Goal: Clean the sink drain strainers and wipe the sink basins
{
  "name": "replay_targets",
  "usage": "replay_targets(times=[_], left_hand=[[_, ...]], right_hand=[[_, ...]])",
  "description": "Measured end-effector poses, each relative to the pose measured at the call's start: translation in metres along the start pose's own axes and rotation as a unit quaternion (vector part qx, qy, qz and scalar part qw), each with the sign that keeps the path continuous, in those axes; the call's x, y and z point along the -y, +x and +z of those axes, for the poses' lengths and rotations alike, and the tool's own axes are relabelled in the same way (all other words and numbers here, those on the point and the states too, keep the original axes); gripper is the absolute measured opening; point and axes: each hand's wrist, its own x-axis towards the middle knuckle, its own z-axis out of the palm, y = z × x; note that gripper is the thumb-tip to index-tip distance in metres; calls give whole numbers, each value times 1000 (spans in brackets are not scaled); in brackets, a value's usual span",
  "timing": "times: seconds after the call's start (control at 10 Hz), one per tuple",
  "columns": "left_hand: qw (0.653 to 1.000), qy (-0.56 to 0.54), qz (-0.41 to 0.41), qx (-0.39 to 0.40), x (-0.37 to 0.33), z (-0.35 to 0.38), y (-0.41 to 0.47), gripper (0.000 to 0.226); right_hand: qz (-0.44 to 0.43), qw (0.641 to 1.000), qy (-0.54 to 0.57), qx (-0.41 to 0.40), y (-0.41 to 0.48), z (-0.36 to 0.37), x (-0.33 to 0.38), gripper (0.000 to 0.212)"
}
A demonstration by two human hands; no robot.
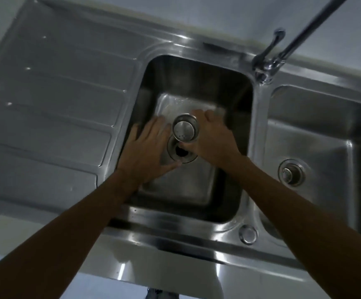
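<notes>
- Two basins in one steel sink unit: the left basin (188, 190), where both hands work, and the right basin (326, 130), partly cut off by the frame edge.
- Two strainers. One strainer (185, 127) is out of its seat, held above the floor of the left basin, its round underside facing up. The second strainer (291, 172) sits in the drain of the right basin.
- One open drain hole (181, 151) shows in the left basin, just under the lifted strainer, dark inside.
- Two bare hands. The right hand (213, 139) has its grip closed on the lifted strainer, fingers along its right side and thumb at its near edge. The left hand (148, 151) lies spread flat and open, holding nothing, just left of the drain hole with the thumb near its rim.
- One tap (268, 63) stands on the ridge between the basins, its spout running off the upper right.
- One ribbed draining board (56, 104) lies left of the basins.
- One small round cap (248, 234) sits on the front rim between the basins.
</notes>
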Motion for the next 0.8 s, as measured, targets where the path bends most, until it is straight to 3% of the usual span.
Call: replay_targets(times=[0.1,0.2,0.6,0.8], left_hand=[[1000,22,1,17,1,11,2,105],[998,53,1,17,3,18,1,109],[999,39,1,26,3,20,0,111],[995,76,-14,56,2,19,1,110]], right_hand=[[54,992,-62,96,17,43,-4,86],[91,981,-115,130,19,69,-14,88],[105,979,-128,121,10,95,-21,94],[102,976,-124,145,7,96,-22,114]])
